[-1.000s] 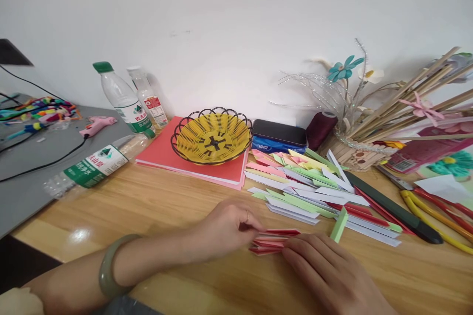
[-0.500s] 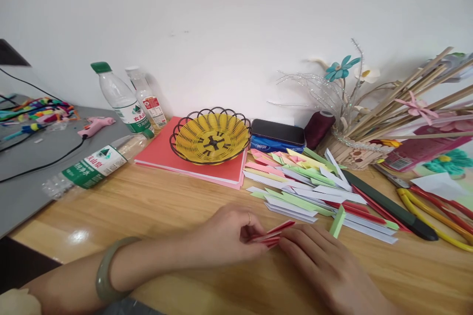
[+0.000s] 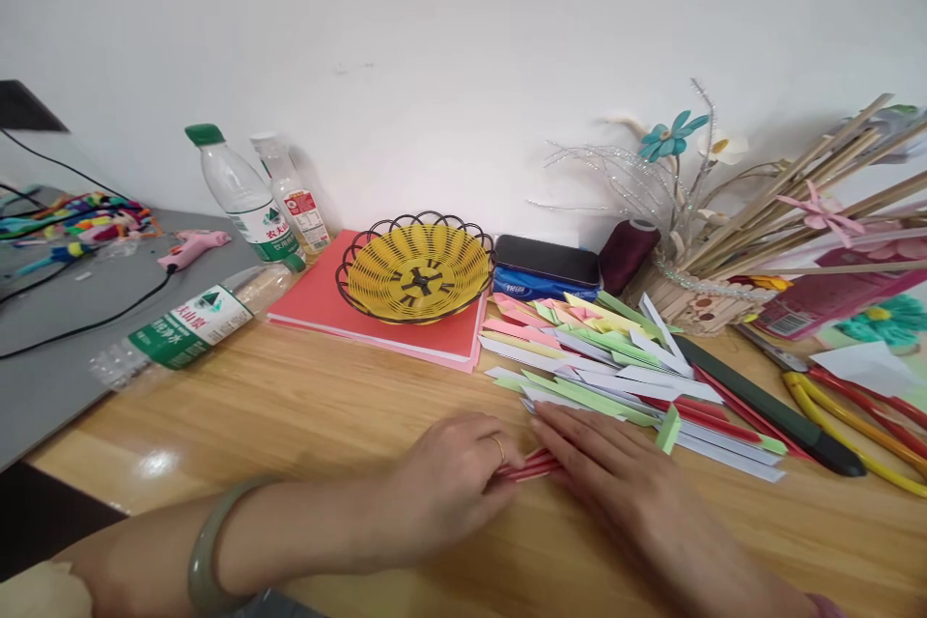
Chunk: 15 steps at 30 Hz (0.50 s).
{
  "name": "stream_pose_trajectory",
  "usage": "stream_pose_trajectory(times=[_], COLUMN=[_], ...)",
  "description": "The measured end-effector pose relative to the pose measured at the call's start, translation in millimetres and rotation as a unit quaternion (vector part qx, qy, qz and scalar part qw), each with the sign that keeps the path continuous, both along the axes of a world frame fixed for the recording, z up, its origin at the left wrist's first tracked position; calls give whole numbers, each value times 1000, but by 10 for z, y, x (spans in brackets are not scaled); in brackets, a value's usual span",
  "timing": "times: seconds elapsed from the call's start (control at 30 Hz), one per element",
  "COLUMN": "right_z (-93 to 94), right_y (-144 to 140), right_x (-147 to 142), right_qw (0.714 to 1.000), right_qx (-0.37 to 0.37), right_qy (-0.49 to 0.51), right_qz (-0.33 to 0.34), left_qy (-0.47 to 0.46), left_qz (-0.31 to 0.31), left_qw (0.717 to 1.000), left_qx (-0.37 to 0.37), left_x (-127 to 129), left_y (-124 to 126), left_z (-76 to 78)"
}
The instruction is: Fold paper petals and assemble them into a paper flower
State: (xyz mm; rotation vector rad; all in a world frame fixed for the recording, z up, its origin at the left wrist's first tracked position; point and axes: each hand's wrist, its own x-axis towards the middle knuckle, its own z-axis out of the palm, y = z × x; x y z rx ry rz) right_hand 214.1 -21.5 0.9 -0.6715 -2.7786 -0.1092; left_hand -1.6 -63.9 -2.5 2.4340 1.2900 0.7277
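Note:
My left hand (image 3: 460,478) pinches one end of a red folded paper strip (image 3: 534,466) just above the wooden table. A ring is on one of its fingers and a green bangle (image 3: 210,550) circles the wrist. My right hand (image 3: 623,478) lies with straight fingers over the strip's other end, which it hides. Past the right fingertips spreads a pile of folded paper strips (image 3: 623,362) in white, green, pink, yellow and red. One green folded strip (image 3: 667,430) stands tilted beside the right hand.
A yellow woven basket (image 3: 463,280) sits on red paper sheets (image 3: 304,304). Leftward are a lying bottle (image 3: 192,323), an upright bottle (image 3: 253,208) and a pink glue gun (image 3: 192,246). To the right lie a dark green cutter (image 3: 768,401), yellow-handled scissors (image 3: 803,396) and a phone (image 3: 548,259).
My right hand has flattened, its fingers reaching farther forward over the red strip. The strip's raised far end is now covered, and its folds look more pressed together.

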Motion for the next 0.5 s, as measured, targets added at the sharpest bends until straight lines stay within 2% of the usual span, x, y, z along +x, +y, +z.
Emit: stream_pose_trajectory(times=[0.13,0.2,0.3,0.37,0.5], right_z=[-73,-95,-105,-95,-63], right_y=[-7,-30,-57,-65,-69], right_x=[-3,-14,-25,-30,-44], right_qw=[996,995,994,994,990], right_qx=[69,85,93,95,117], right_qy=[-33,-40,-45,-54,-72], right_qz=[35,30,23,19,13], left_qy=[4,11,-4,2,79], left_qz=[-20,-15,74,113,69], left_qw=[999,1000,995,990,994], left_qx=[42,20,-61,-78,6], left_x=[-16,7,79,128,173], left_y=[-2,-21,-70,-109,-174], left_z=[-5,-6,-19,-39,-101])
